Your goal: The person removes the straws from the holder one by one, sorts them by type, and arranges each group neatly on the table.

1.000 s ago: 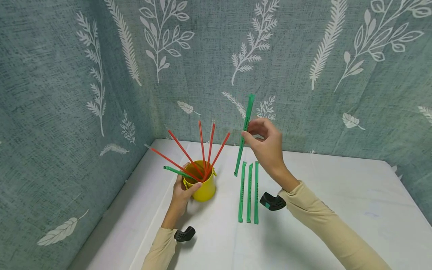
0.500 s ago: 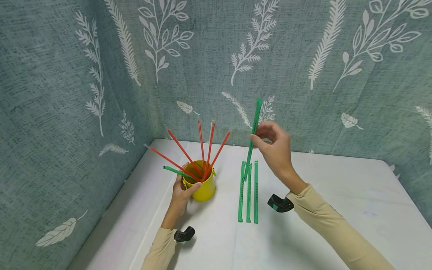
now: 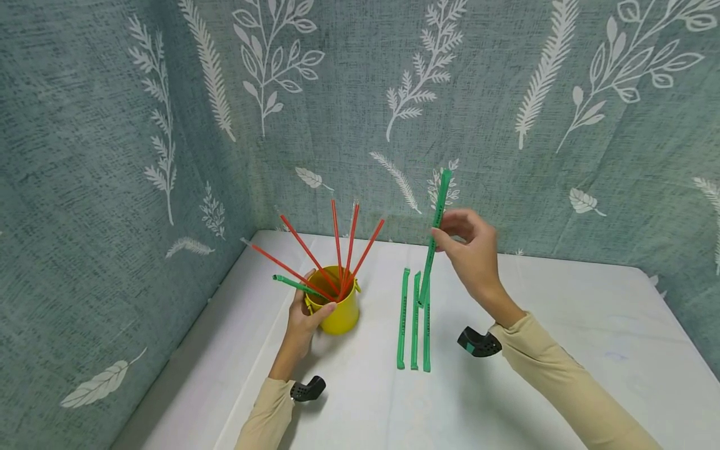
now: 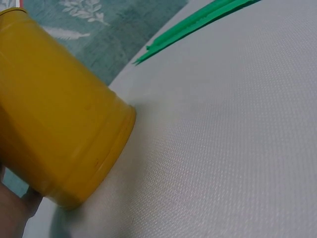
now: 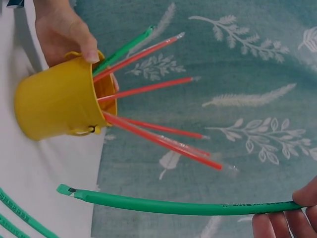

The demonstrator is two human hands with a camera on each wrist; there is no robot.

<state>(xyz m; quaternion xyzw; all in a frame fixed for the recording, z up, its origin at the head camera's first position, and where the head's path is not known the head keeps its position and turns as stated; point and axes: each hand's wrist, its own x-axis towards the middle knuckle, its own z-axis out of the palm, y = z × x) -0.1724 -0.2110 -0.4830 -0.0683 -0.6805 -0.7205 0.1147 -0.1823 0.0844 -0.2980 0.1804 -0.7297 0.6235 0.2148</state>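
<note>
My left hand (image 3: 301, 326) grips a small yellow bucket (image 3: 344, 317) from its left side, with the thumb at the rim. Several red straws (image 3: 306, 245) in clear wrappers fan out of the bucket. One green-wrapped straw (image 3: 289, 283) leans out on the left, beside the hand. Between thumb and fingers, my right hand (image 3: 471, 253) pinches another green-wrapped straw (image 3: 442, 197) near its middle, tilted and nearly upright. Its lower end overlaps the green straws lying on the table in the head view. The right wrist view shows the held straw (image 5: 173, 205) lengthwise, apart from the bucket (image 5: 59, 101).
Three green-wrapped straws (image 3: 402, 328) lie side by side on the white table (image 3: 365, 387), right of the bucket. A blue-green cloth (image 3: 349, 112) with white leaf prints hangs behind the table and along its left side. Black wrist cameras (image 3: 480, 342) sit on both forearms.
My right hand has moved to the right and slightly down with the green straw, whose lower end has passed across above the lying straws. The left hand and bucket have stayed in place.
</note>
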